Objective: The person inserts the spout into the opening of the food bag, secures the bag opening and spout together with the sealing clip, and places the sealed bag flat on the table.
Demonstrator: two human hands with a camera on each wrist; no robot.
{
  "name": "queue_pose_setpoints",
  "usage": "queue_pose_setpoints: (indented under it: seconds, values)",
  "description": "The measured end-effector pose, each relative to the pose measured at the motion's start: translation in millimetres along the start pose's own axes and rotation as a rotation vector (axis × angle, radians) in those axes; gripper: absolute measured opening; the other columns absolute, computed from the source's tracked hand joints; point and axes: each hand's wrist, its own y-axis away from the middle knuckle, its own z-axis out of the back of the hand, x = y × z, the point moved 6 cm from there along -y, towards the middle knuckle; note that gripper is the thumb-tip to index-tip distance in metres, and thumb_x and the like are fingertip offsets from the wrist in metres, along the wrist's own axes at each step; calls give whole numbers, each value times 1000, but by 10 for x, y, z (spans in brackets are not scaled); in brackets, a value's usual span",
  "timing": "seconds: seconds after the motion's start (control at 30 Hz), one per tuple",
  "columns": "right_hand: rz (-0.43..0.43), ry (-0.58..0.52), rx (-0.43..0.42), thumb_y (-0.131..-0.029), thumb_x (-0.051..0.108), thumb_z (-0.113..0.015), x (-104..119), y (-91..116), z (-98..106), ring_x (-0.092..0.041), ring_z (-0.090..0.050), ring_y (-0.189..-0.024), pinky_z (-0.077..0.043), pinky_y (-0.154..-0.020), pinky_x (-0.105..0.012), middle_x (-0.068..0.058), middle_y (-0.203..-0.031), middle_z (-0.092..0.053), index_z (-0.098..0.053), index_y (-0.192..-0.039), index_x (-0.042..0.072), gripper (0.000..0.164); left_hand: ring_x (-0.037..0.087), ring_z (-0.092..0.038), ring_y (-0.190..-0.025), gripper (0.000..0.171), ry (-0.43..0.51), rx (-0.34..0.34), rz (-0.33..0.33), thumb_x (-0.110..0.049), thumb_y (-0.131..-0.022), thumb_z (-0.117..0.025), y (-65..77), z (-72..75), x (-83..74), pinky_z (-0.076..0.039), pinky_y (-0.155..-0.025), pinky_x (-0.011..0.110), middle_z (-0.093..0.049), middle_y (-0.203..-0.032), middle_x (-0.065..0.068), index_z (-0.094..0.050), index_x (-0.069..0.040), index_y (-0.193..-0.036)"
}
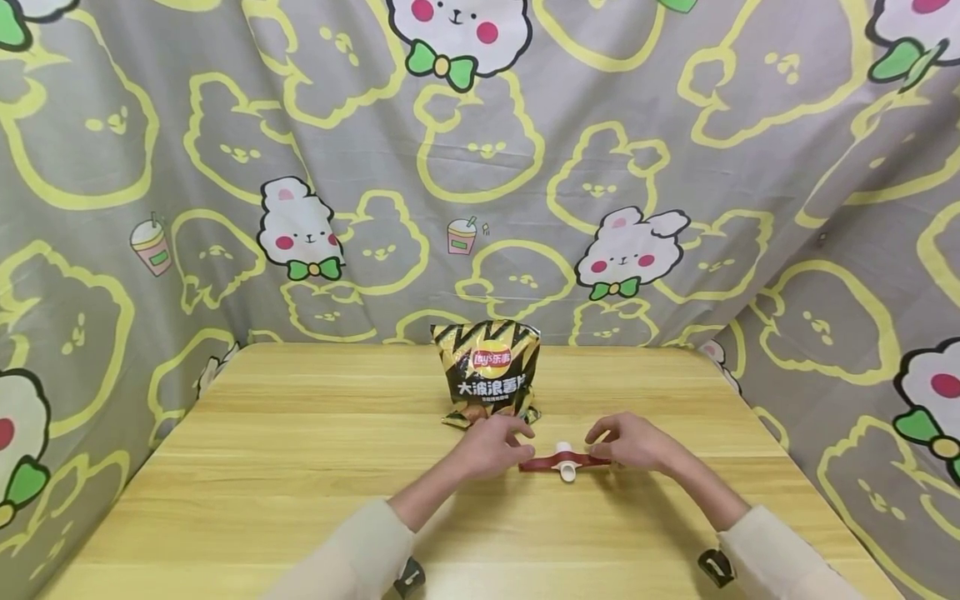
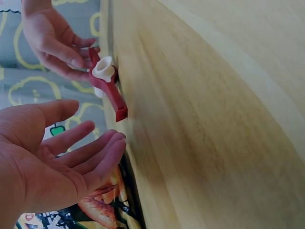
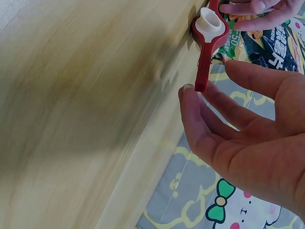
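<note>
A red bag clip [image 1: 542, 462] with a white pour spout [image 1: 568, 473] in its middle lies crosswise on the table. My left hand [image 1: 489, 450] is beside the clip's left end; in the left wrist view its fingers [image 2: 102, 155] are loosely spread, apart from the red tip. At the other end is my right hand [image 1: 632, 442]. The right wrist view shows its fingertips [image 3: 189, 90] right at the red end, the thumb held away. A black and yellow bag of Lay's chips [image 1: 491, 367] stands upright just behind the left hand.
The light wood table [image 1: 300, 433] extends around the clip and bag. Grey curtain fabric [image 1: 510, 200] with yellow outlines and cartoon animals hangs behind the table and along both sides. Dark wrist devices [image 1: 716, 567] sit near the sleeve cuffs.
</note>
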Motion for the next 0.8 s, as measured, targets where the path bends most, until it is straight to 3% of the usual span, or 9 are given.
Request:
queue_pose_setpoints:
  seconds: [0.33,0.8]
  values:
    - [15,-59,46,-86,12,-73,-31,-15,-46,-19,-62,-66,-50,-61,-30,-9,-76,-69,-73,-104,0,21,17,-70,-86,30,34,7,32,-21,-93,-72,-35,-51,28,-54,-72,32,-75,-104,8,-72,-8,-120]
    - [3,-123,96,-85,6,-72,-63,-75,-106,-17,-60,-65,-53,-62,-33,-8,-74,-70,-76,-94,1,11,18,-68,-88,28,55,7,60,-21,-93,-72,-34,-63,39,-56,-75,35,-74,-104,8,-73,-7,-118]
